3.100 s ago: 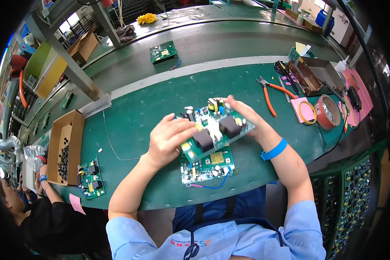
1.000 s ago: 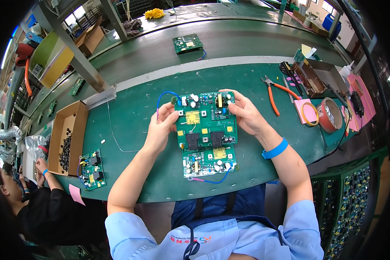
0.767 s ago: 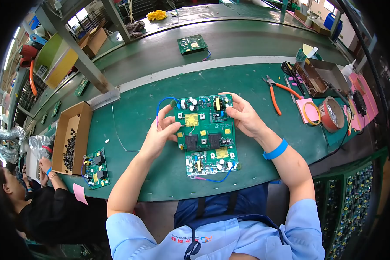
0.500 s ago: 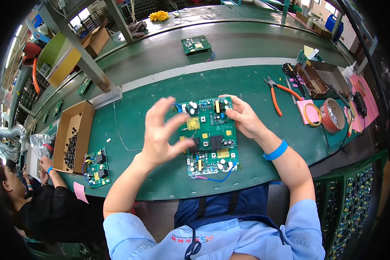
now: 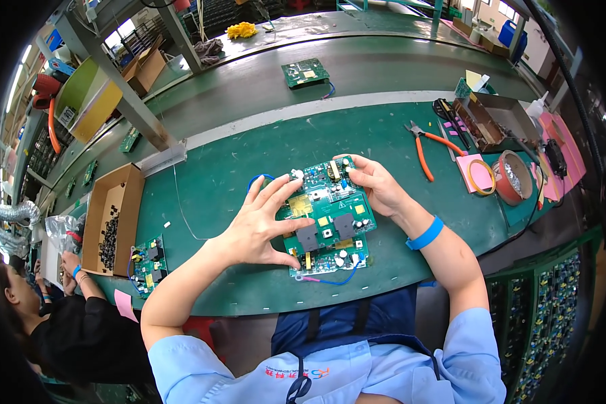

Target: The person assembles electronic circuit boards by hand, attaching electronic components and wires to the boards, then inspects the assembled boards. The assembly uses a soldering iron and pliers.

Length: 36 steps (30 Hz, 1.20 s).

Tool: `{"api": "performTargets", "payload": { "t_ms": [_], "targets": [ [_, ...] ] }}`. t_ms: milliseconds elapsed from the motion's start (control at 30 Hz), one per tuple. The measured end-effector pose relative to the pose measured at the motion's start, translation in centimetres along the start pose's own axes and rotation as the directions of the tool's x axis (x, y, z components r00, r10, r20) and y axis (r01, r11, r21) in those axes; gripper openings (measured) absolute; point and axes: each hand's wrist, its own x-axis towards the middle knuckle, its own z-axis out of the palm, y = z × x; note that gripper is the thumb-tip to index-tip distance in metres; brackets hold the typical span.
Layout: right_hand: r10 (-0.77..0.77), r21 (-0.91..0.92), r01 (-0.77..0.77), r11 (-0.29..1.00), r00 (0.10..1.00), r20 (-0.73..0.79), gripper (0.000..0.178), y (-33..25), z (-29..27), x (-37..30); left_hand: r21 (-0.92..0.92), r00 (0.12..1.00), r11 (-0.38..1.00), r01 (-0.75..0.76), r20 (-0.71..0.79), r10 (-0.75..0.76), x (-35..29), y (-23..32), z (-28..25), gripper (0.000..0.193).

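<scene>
A green circuit board (image 5: 347, 208) crowded with parts lies on the green bench in front of me. It carries dark blocks, white connectors and yellow tape. My right hand (image 5: 378, 183) pinches its far right corner between thumb and fingers. Over the board's left side my left hand (image 5: 259, 227) is spread, its fingertips reaching onto the parts and its thumb at the near left corner. Whether those left fingers press on one part cannot be made out. A blue wire (image 5: 340, 279) loops from the board's near edge, and another blue wire shows by the left fingertips.
Orange-handled cutters (image 5: 423, 155), a reddish round tub (image 5: 511, 178) and a parts box (image 5: 478, 121) sit to the right. To the left are a second board (image 5: 149, 264) and a cardboard box (image 5: 129, 192) of black parts. A co-worker (image 5: 81, 330) sits far left. Another board (image 5: 305, 72) lies beyond.
My left hand has come down from above onto the board's left side. My right hand keeps its corner, and the board's far edge has shifted slightly toward me.
</scene>
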Motion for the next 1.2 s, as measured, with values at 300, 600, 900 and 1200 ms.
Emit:
{"api": "performTargets", "payload": {
  "t_ms": [300,600,900,1200],
  "targets": [
    [-0.001,0.044,-0.001,0.999,0.999,0.036,0.042,-0.1,-0.3,0.3,0.067,0.986,0.995,-0.070,-0.144,0.079,-0.1,0.3,-0.1,0.059],
    [-0.028,0.110,0.022,0.994,0.998,0.050,0.037,0.1,-0.1,0.1,0.060,0.941,0.989,-0.136,-0.304,0.148,-0.7,0.7,-0.2,0.052],
    [0.028,0.080,-0.021,0.997,0.996,-0.083,0.039,0.1,0.7,-0.2,-0.268,0.917,0.964,-0.007,-0.386,-0.101,-2.2,-0.4,0.3,0.032],
    [0.053,-0.124,-0.084,0.989,0.971,-0.233,0.039,0.1,1.5,-0.4,-0.461,0.556,0.609,0.645,-0.263,-0.788,-5.1,-2.2,1.1,0.015]
  ]
}}
